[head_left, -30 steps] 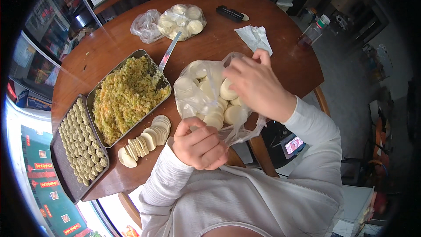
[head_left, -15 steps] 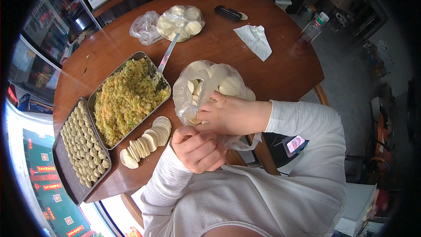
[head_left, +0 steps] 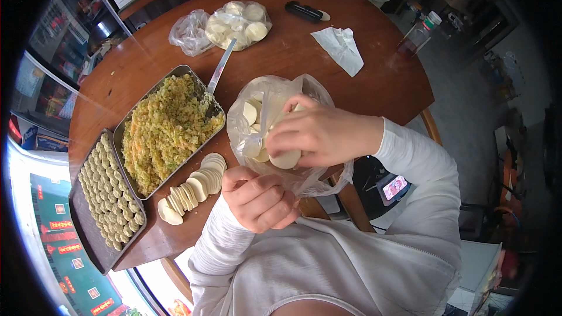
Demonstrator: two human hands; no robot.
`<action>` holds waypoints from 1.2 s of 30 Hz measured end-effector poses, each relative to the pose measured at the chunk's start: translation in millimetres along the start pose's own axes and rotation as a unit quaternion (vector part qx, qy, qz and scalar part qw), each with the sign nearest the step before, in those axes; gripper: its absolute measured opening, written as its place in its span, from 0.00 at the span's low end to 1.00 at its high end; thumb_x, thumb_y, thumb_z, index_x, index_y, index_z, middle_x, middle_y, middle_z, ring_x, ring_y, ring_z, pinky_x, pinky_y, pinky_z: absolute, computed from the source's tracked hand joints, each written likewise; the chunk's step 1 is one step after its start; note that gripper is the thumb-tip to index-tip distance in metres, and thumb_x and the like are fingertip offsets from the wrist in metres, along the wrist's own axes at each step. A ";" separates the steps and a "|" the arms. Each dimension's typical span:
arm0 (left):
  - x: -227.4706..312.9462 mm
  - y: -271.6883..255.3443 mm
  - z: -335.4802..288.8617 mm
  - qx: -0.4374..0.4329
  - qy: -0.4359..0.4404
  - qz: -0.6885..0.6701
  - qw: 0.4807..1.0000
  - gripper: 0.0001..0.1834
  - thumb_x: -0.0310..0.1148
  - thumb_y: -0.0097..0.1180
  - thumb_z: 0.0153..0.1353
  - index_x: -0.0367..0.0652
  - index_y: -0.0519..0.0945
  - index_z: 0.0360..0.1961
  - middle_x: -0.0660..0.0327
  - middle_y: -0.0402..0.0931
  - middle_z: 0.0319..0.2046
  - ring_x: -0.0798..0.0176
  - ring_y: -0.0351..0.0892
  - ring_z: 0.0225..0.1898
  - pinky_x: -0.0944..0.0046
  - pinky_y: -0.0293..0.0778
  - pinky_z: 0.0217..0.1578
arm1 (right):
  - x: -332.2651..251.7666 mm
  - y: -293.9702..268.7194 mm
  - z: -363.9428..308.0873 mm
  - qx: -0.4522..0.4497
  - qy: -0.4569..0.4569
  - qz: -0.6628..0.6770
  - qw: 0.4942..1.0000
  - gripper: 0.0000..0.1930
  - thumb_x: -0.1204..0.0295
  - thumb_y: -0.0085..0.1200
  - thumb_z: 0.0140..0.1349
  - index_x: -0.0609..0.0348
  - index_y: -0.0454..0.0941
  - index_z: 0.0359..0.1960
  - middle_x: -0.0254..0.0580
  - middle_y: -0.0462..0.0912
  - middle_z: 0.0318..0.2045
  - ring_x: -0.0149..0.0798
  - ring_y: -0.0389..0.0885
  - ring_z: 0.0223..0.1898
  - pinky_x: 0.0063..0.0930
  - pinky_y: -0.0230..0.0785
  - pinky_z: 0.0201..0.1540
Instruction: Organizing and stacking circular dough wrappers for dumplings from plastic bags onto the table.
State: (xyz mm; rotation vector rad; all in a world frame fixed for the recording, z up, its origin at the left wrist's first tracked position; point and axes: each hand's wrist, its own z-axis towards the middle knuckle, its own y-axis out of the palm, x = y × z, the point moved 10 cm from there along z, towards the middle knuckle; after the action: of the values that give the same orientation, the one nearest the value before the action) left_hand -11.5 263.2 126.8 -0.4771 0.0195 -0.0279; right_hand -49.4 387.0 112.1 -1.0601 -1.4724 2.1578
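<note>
A clear plastic bag (head_left: 237, 120) of round dumpling wrappers lies at the table's near edge. Over its mouth is my right hand (head_left: 325, 131), fingers curled round a pale dumpling wrapper (head_left: 285, 160); how many wrappers it holds is unclear. My left hand (head_left: 260, 200) is closed against the bag's near side, and what sits inside its fingers is hidden. To the left, a row of overlapping wrappers (head_left: 199, 186) rests on the wood. Beyond it stands a metal tray (head_left: 158, 195) heaped with chopped yellow-green filling (head_left: 167, 129), a metal-handled utensil (head_left: 221, 70) stuck in it.
A dark tray (head_left: 108, 261) at far left carries rows of small filled dumplings (head_left: 111, 193). Toward the back of the wooden table (head_left: 281, 17) are another bag of wrappers (head_left: 240, 23), a black object (head_left: 303, 11) and a white tissue (head_left: 339, 50). A bottle (head_left: 418, 34) stands at the right edge.
My right hand has drawn back and up from inside the bag, and a wrapper now shows in its fingers. The bag mouth is wider. My left hand stays nearly in place.
</note>
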 end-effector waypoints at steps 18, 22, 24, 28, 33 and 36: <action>-0.7 -0.5 2.9 -0.002 -0.027 -0.007 1.000 0.04 0.33 0.63 0.47 0.51 0.79 0.22 0.70 0.76 0.20 0.65 0.82 0.30 0.56 0.65 0.40 | -26.7 -54.1 -48.0 -0.053 0.072 -0.015 0.996 0.25 0.48 0.70 0.58 0.53 0.85 0.47 0.36 0.86 0.41 0.41 0.81 0.51 0.45 0.58 0.64; -3.3 -1.1 13.7 -0.016 -0.034 -0.008 0.999 0.04 0.34 0.65 0.48 0.52 0.81 0.24 0.72 0.75 0.22 0.67 0.82 0.31 0.60 0.68 0.40 | -35.6 -42.4 -77.0 -0.090 0.161 -0.138 0.973 0.12 0.60 0.69 0.61 0.51 0.86 0.42 0.34 0.83 0.40 0.37 0.79 0.50 0.42 0.58 0.63; -10.3 -9.2 14.4 0.042 -0.063 -0.017 0.997 0.06 0.33 0.68 0.46 0.52 0.82 0.27 0.69 0.79 0.30 0.62 0.82 0.36 0.59 0.68 0.41 | -36.8 -55.3 -87.5 -0.076 0.205 -0.128 0.967 0.04 0.68 0.66 0.62 0.52 0.85 0.36 0.35 0.80 0.40 0.38 0.79 0.49 0.40 0.60 0.62; -31.8 -20.6 39.4 0.128 -0.191 0.094 0.969 0.25 0.33 0.78 0.46 0.46 0.86 0.48 0.51 0.76 0.54 0.46 0.76 0.53 0.53 0.69 0.53 | -52.0 -106.5 -96.6 0.045 0.171 -0.143 0.974 0.05 0.71 0.65 0.63 0.57 0.84 0.36 0.37 0.78 0.42 0.42 0.78 0.49 0.42 0.66 0.58; -70.6 -30.7 53.3 0.047 -0.279 0.226 0.932 0.33 0.31 0.78 0.50 0.41 0.83 0.60 0.47 0.74 0.57 0.41 0.74 0.58 0.48 0.72 0.59 | -53.6 -137.5 -94.2 0.094 0.167 -0.085 0.978 0.06 0.72 0.66 0.64 0.60 0.83 0.38 0.38 0.76 0.39 0.40 0.78 0.43 0.34 0.70 0.47; -98.1 -41.0 40.1 -0.082 -0.328 0.266 0.903 0.20 0.29 0.74 0.55 0.42 0.87 0.51 0.48 0.76 0.54 0.43 0.81 0.52 0.49 0.79 0.50 | -42.6 -137.0 -84.3 0.037 0.179 -0.028 0.983 0.06 0.70 0.63 0.70 0.59 0.83 0.42 0.33 0.77 0.28 0.29 0.75 0.28 0.30 0.67 0.31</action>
State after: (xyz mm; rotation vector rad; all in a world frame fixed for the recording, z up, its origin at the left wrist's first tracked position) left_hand -109.4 248.3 182.4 -0.6179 -0.5150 0.6782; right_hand 21.3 473.0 235.7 -1.2838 -1.2304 1.8475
